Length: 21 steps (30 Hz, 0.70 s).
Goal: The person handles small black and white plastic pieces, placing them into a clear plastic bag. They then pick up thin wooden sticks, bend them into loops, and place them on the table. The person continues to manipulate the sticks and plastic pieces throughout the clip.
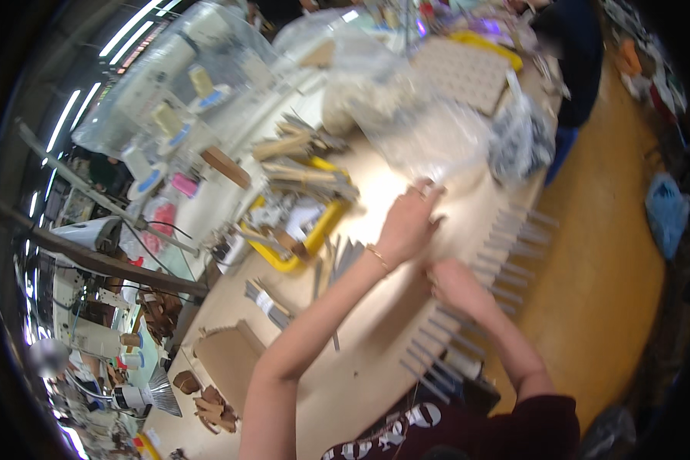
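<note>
My left hand (pixel 409 222) reaches over the pale table beside the crumpled clear plastic sheet (pixel 437 142). Its fingers are apart, the thumb stands off from them, and no object shows in it. Nearer to me, my right hand (pixel 454 285) is low over the table edge with its fingers curled in. What those fingers hold, if anything, is hidden and blurred. Thin grey strips (pixel 448 337) lie in a row along the table's right edge, their ends jutting past it. Some of them (pixel 510 245) lie just beyond my right hand.
Left of my hands stands a yellow tray (pixel 333 222) with bundled strips (pixel 310 180) across it. More grey strips (pixel 268 303) and an open cardboard box (pixel 230 356) lie nearer. A tied plastic bag (pixel 521 138) sits at the far right edge. Sewing machines (pixel 92 307) stand at left.
</note>
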{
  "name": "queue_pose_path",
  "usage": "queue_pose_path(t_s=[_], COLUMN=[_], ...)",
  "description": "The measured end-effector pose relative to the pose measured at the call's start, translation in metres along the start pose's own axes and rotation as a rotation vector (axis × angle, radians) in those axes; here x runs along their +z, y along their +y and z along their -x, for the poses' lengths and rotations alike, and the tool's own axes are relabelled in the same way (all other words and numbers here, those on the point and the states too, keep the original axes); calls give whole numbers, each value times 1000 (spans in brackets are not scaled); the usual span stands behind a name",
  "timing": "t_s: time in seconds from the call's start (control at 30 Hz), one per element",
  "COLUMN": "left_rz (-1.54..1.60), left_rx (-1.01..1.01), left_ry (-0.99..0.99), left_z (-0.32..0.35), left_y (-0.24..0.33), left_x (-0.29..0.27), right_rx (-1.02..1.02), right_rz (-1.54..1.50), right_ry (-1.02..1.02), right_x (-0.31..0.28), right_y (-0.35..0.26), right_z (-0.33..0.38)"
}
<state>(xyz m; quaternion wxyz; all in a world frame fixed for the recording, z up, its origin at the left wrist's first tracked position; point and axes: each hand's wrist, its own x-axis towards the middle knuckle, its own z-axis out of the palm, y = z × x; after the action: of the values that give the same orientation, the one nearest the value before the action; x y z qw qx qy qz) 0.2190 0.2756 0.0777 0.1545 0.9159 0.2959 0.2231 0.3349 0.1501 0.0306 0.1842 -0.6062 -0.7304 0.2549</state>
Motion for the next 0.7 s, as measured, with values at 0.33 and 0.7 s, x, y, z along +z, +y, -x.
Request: queue_pose_path(t_s=[0.33,0.7], left_rz=[-381,279], left_rx=[-2,-212], left_ry=[-198,559], left_z=[-67,-24], left_y=[-20,-28], left_x=[61,-43], right_rx=[-68,44], right_rz=[-77,-855], right_ry=[-69,11], right_x=[-8,-90], right_y=[0,28], right_z=[2,-76])
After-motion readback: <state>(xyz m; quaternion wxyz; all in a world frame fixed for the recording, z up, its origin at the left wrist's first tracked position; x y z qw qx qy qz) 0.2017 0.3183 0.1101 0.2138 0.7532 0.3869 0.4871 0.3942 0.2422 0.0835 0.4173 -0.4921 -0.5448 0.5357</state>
